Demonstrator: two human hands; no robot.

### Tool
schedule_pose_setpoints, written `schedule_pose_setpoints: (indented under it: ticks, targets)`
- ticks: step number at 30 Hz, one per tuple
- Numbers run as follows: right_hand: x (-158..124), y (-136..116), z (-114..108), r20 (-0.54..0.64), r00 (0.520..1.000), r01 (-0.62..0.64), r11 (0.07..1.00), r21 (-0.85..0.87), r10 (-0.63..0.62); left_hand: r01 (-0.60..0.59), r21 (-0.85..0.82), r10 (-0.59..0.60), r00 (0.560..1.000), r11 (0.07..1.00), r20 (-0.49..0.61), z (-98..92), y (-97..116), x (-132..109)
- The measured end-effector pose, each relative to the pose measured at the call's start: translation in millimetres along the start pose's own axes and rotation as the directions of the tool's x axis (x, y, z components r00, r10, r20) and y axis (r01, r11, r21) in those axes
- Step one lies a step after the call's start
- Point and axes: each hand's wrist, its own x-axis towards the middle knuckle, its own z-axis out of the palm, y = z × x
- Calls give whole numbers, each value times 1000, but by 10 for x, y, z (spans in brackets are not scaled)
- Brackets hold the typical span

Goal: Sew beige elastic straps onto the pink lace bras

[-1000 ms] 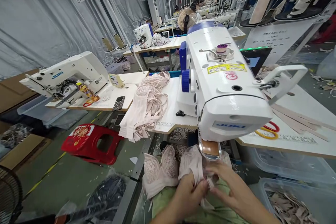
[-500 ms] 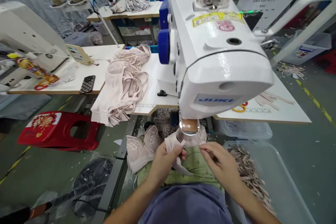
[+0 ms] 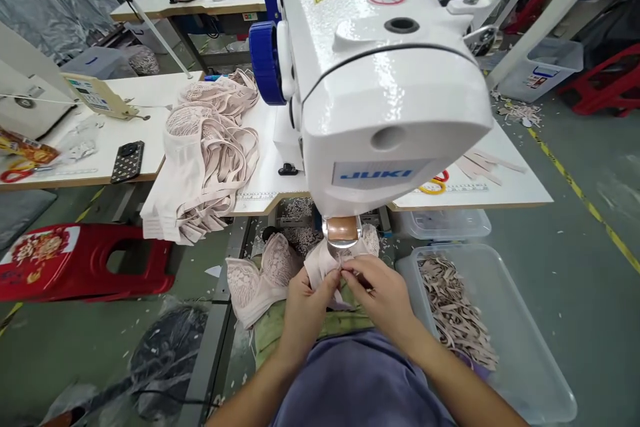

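A pale pink lace bra (image 3: 260, 280) hangs under the head of a white sewing machine (image 3: 395, 113), its cups to the left over green cloth on my lap. My left hand (image 3: 311, 300) pinches the bra's band just below the machine's metal needle guard (image 3: 342, 232). Fingertips of my right hand (image 3: 379, 288) press together on the same band, almost touching my left thumb. The needle and the fabric edge beneath the guard are hidden.
A pile of pink bras (image 3: 200, 160) lies on the table left of the machine. Right of my lap, a clear plastic bin (image 3: 520, 327) holds fabric strips. Yellow-handled scissors (image 3: 433, 185) lie on the right tabletop. A red stool (image 3: 90, 260) stands at left.
My right hand has moved left to meet my left hand at the band. The band is drawn up closer under the needle guard. The view has shifted closer and to the right.
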Motion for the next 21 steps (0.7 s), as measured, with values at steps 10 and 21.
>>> schedule_pose_setpoints:
  ticks: [10,21]
  targets:
    - [163,-109,-197,261,963,-136,958,253,68,-299,272,260,950,914,172,-161,72,-50]
    - [68,6,-140,288,953,-135,983,127,94,-75,232,16,969,970,245,-139,49,99]
